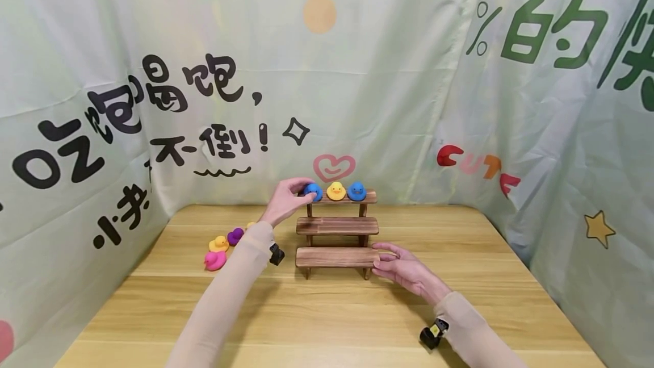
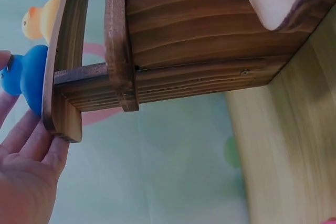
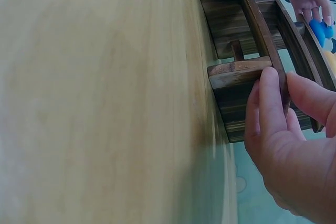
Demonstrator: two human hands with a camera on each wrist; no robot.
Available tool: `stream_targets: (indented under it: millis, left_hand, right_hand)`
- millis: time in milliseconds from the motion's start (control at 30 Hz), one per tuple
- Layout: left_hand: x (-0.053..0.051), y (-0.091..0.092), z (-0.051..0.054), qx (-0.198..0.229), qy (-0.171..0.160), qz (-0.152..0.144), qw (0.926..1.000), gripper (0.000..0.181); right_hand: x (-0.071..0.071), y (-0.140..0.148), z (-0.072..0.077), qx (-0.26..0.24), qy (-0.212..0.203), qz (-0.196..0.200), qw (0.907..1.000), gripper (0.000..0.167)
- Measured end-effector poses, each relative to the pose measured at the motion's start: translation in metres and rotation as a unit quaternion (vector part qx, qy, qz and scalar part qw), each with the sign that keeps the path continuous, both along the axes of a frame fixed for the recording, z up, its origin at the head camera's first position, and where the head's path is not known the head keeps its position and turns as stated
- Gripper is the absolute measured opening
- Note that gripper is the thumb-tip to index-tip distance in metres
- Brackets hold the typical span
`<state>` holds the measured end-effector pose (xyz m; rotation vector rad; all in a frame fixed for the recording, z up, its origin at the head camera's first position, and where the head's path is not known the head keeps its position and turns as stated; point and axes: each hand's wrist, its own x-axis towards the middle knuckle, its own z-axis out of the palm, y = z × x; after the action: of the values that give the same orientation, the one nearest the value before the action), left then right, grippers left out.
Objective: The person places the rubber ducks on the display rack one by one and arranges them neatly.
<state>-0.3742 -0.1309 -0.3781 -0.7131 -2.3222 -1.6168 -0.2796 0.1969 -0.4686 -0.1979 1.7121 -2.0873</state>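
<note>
A three-step dark wooden stand stands on the table. At the left end of its top step, my left hand holds a blue rubber duck between thumb and fingers. The left wrist view shows that blue duck on the step, with fingers against the step's end. Beside it on the same step sit a yellow duck and, rightmost, another blue duck. My right hand pinches the right end of the bottom step, thumb on one face and fingers on the other, as the right wrist view shows.
Left of the stand, a pink duck, an orange-yellow duck and a purple duck lie on the wooden table. Another yellow one is partly hidden behind my left forearm. A printed cloth hangs behind the table.
</note>
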Motion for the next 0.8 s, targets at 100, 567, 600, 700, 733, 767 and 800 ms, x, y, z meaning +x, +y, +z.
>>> stream_targets:
  millis: [100,567,600,700,733,767,800]
  left_hand:
    - [-0.0023,0.0014,0.0006,-0.015,0.002,-0.007,0.9999,0.036]
    - [-0.0074,0.0027,0.0074,-0.030,-0.037,-0.025,0.9985,0.040]
    - [-0.0072,0.0026,0.0073,-0.030,-0.038,-0.023,0.9985,0.039]
    - [-0.0062,0.0027,0.0072,-0.030,-0.039,-0.022,0.9985,0.039]
    - [-0.0060,0.0028,0.0070,-0.031,-0.039,-0.021,0.9985,0.038]
    - [-0.0060,0.0027,0.0071,-0.033,-0.038,-0.020,0.9985,0.038]
    - [-0.0061,0.0028,0.0072,-0.035,-0.037,-0.019,0.9985,0.038]
  right_hand:
    - [-0.0001,0.0002,-0.0001,-0.003,0.001,0.002,1.0000,0.060]
    - [0.0006,0.0010,0.0023,-0.008,-0.002,0.004,1.0000,0.059]
    - [0.0008,0.0008,0.0024,-0.010,-0.003,0.004,0.9999,0.059]
    - [0.0015,0.0004,0.0024,-0.014,-0.004,0.005,0.9999,0.058]
    - [0.0017,0.0004,0.0023,-0.014,-0.004,0.005,0.9999,0.058]
    - [0.0018,0.0005,0.0022,-0.015,-0.004,0.005,0.9999,0.058]
    - [0.0020,0.0004,0.0023,-0.015,-0.005,0.004,0.9999,0.058]
